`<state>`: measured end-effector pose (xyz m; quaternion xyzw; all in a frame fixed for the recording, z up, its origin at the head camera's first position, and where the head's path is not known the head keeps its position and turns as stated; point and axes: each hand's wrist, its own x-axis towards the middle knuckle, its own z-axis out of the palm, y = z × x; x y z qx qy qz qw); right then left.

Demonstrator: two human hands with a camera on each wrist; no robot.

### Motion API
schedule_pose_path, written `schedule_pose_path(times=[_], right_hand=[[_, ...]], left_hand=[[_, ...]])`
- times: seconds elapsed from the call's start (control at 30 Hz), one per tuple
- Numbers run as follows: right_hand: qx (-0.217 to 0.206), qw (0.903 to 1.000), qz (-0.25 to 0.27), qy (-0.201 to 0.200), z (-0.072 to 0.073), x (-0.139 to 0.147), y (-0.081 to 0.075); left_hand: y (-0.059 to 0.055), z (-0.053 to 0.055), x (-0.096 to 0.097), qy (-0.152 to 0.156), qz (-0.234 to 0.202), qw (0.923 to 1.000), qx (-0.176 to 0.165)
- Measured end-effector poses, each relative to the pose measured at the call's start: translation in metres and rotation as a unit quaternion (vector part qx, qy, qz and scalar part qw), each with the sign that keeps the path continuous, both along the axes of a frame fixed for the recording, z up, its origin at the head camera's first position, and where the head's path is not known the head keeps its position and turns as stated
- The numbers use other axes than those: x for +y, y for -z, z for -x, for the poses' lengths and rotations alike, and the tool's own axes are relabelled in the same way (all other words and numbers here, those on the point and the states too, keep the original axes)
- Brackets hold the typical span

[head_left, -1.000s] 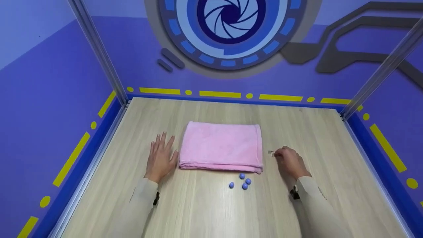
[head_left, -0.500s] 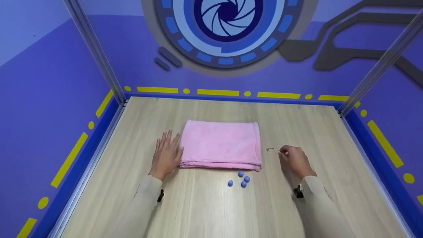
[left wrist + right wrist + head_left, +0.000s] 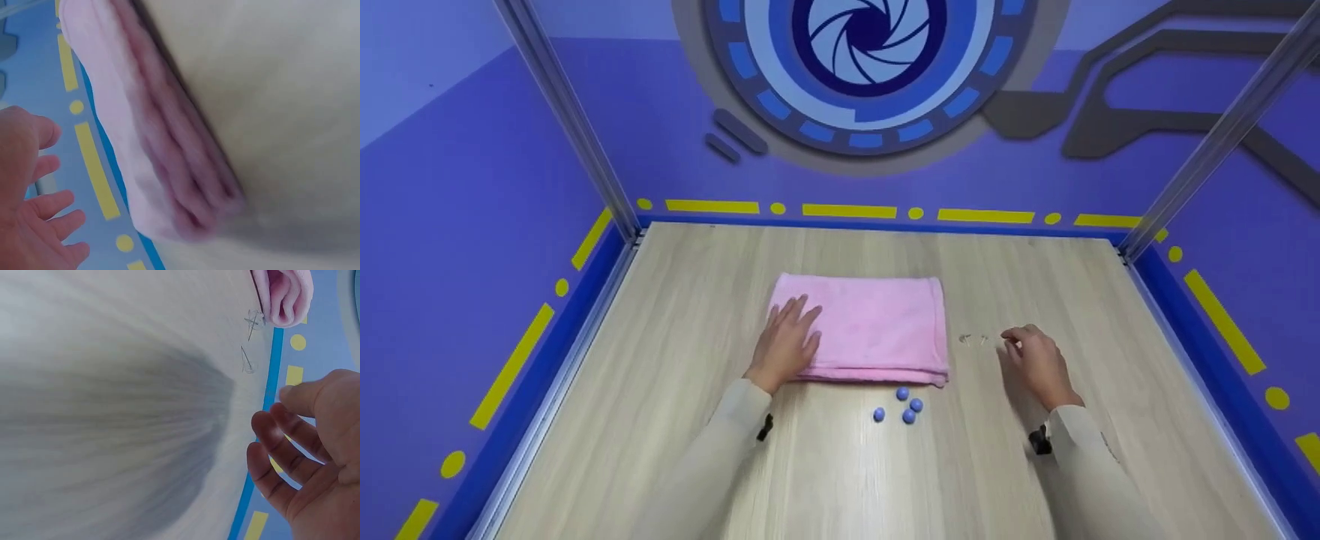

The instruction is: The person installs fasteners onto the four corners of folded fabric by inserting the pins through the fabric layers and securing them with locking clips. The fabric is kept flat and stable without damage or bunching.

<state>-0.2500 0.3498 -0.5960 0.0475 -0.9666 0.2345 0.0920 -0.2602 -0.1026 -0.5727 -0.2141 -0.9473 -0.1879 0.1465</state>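
Observation:
A folded pink fleece blanket (image 3: pixel 877 322) lies in the middle of the table. My left hand (image 3: pixel 787 341) is over its left part with fingers spread; in the left wrist view the left hand (image 3: pixel 39 208) holds nothing, and the layered edge of the blanket (image 3: pixel 169 140) shows. To the right of the blanket lie small clear pushpins (image 3: pixel 973 340), their thin needles visible in the right wrist view, where one clear pushpin (image 3: pixel 247 363) lies apart from the others. My right hand (image 3: pixel 1037 364) is beside them, its fingers loosely bent and nothing visible between thumb and fingertips.
Several small blue balls (image 3: pixel 909 416) lie just in front of the blanket. The wooden table (image 3: pixel 840 480) is enclosed by blue-purple panels (image 3: pixel 885 187) at the back and both sides, with metal posts (image 3: pixel 1222 142) at the corners.
My left hand has moved right, from the bare table onto the blanket's left part. My right hand has drawn a little to the right, away from the pushpins, which now lie uncovered.

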Motion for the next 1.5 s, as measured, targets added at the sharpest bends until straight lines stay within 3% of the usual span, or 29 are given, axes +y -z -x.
schedule_pose_path(times=[0.23, 0.4, 0.6, 0.9, 1.0, 1.33, 1.5], right_hand=[[0.032, 0.9994, -0.007, 0.006, -0.006, 0.004, 0.0], [0.026, 0.9996, -0.007, 0.009, -0.01, 0.006, 0.0], [0.035, 0.9993, -0.01, 0.008, -0.014, 0.01, 0.002], [0.037, 0.9993, -0.004, 0.003, -0.019, 0.017, 0.004], [0.036, 0.9993, -0.005, 0.004, -0.022, 0.019, 0.005], [0.03, 0.9996, -0.003, 0.004, -0.024, 0.019, 0.007], [0.025, 0.9997, 0.0, 0.007, -0.024, 0.019, 0.007]], left_hand=[[-0.003, 0.0, 0.039, 0.06, 0.004, 0.9982, -0.006], [-0.001, -0.001, 0.068, 0.09, 0.021, 0.9955, -0.021], [0.003, -0.006, 0.097, 0.142, 0.009, 0.9897, -0.019], [0.005, -0.017, 0.125, 0.211, 0.02, 0.9709, -0.111], [0.007, -0.018, 0.133, 0.237, 0.035, 0.9635, -0.12], [0.018, -0.021, 0.144, 0.227, 0.092, 0.955, -0.168], [0.021, -0.023, 0.146, 0.223, 0.09, 0.9577, -0.158]])
